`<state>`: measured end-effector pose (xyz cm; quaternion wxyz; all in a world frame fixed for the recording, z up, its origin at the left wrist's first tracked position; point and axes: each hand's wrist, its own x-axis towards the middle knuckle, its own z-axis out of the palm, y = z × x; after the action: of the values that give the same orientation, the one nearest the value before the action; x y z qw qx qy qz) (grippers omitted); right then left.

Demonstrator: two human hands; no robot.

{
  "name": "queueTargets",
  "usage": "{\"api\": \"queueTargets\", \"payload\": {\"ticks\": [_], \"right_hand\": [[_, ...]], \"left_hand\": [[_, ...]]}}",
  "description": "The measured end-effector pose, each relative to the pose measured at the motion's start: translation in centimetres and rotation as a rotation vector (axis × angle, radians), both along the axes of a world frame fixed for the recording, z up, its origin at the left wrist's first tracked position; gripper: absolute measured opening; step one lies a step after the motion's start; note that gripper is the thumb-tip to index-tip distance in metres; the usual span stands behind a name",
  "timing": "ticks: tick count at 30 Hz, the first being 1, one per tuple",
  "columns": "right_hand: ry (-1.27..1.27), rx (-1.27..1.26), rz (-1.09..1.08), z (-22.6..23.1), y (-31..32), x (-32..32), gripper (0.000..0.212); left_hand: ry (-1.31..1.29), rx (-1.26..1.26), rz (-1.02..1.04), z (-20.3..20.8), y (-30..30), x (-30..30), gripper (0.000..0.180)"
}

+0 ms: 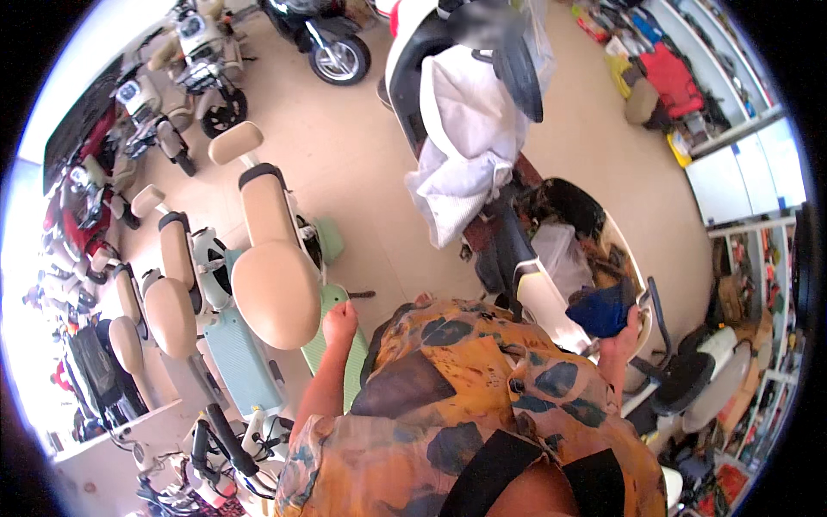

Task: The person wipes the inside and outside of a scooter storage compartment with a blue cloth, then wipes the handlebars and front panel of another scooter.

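Observation:
My right hand [618,343] is closed on the edge of a dark blue, soft-looking bundle [601,312], perhaps cloth. It is beside the white rear body of a scooter [541,297], whose open storage space [633,252] holds a crumpled clear plastic bag [562,255] and brownish things that I cannot make out. Toward the scooter's front, a large white cloth or cover [465,112] hangs in folds. My left hand [340,320] is curled into a fist with nothing showing in it, over the green footboard [332,353] of a parked scooter.
Several scooters with tan seats [274,297] stand close on my left. More scooters [202,52] line the far left. Shelves with mixed goods [749,258] run along the right, near a white cabinet [748,181]. A red bag-like item [672,79] lies at the far right.

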<state>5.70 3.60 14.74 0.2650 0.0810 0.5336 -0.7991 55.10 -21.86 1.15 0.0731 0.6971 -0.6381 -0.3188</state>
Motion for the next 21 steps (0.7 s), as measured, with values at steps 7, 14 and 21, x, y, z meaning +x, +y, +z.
{"api": "queueTargets", "payload": {"ticks": [7, 14, 21], "right_hand": [[-0.116, -0.076, 0.014, -0.7, -1.6, -2.5, 0.040], [-0.149, -0.098, 0.050, -0.9, 0.2, -2.3, 0.038], [-0.155, -0.060, 0.080, -1.0, 2.2, -2.5, 0.033]], "left_hand": [[0.108, -0.164, -0.084, 0.8, 5.7, 1.9, 0.024], [0.494, -0.313, 0.248, 18.5, 1.7, -3.5, 0.019], [0.692, -1.332, -0.820, 48.2, 5.1, -11.9, 0.058]]}}
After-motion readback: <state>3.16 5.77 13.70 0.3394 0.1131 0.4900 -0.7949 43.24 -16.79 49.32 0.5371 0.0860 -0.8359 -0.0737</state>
